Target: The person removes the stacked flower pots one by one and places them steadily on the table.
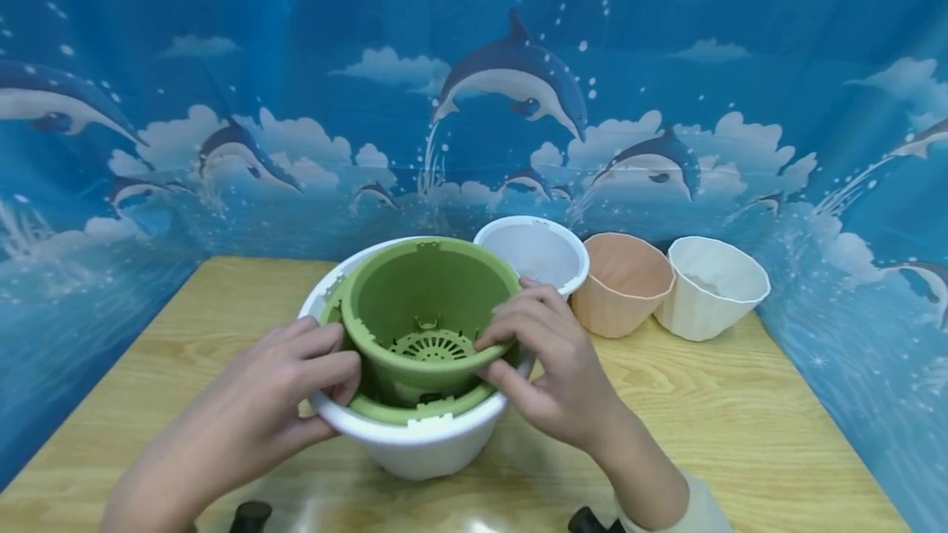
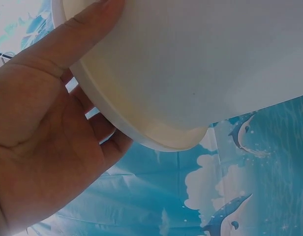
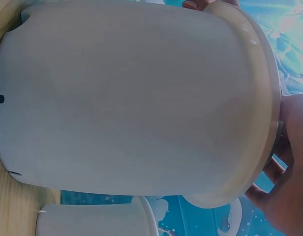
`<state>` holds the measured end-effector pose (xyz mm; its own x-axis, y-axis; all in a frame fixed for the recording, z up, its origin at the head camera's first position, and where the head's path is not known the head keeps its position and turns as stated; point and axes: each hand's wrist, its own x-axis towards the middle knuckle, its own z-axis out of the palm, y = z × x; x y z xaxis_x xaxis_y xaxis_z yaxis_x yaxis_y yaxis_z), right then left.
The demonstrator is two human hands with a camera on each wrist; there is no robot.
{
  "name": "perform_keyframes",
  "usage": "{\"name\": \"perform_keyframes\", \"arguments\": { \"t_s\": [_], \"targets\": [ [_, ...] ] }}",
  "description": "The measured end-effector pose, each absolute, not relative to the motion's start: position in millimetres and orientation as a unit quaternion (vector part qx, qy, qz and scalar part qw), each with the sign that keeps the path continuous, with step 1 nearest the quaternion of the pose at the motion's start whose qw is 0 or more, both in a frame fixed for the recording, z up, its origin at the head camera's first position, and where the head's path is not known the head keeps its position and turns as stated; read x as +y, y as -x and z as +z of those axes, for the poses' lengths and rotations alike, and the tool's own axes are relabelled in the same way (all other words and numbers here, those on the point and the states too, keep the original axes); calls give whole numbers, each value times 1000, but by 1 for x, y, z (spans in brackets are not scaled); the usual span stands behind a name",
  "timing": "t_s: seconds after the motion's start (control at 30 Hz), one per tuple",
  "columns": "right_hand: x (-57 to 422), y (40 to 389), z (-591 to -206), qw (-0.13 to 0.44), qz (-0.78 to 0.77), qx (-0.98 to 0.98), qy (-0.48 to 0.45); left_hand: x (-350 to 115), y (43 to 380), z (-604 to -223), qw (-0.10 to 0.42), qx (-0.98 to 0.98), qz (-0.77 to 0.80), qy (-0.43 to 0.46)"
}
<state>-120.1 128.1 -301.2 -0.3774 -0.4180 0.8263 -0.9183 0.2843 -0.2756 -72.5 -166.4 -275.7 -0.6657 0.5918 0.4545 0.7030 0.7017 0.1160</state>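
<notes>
Two bare hands are at work: the left hand (image 1: 292, 377) grips the left rim of a large white round plastic pot (image 1: 422, 457), thumb against the outer wall and fingers curled over the edge, reaching the green beneath. The right hand (image 1: 551, 360) pinches the rim of a smaller green round plastic pot (image 1: 422, 290) (its floor is a slotted grate), thumb below the edge. That pot sits inside a larger green round plastic pot (image 1: 392, 413), itself inside the large white one: three nested together on a light wood-grain table (image 1: 726, 418). A pale sleeve (image 1: 704, 508) covers the right forearm.

Behind and to the right stand three more, making six pots: one small white round pot (image 1: 529, 249), one peach faceted pot (image 1: 611, 319) and one cream faceted pot (image 1: 692, 315). Two black objects (image 1: 252, 514) are cut off at the near edge. Around everything hangs a blue curtain (image 1: 333, 6) printed with at least eight dolphins.
</notes>
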Motion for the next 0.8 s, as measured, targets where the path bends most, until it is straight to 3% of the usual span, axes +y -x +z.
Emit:
{"name": "perform_keyframes", "arguments": {
  "t_s": [0.47,0.8],
  "targets": [
    [133,121,-296,318,397,-704,-495,-166,72,-277,198,-902,-137,357],
    [130,120,-295,363,397,-692,-481,-166,73,-276,196,-901,-142,360]
  ]
}}
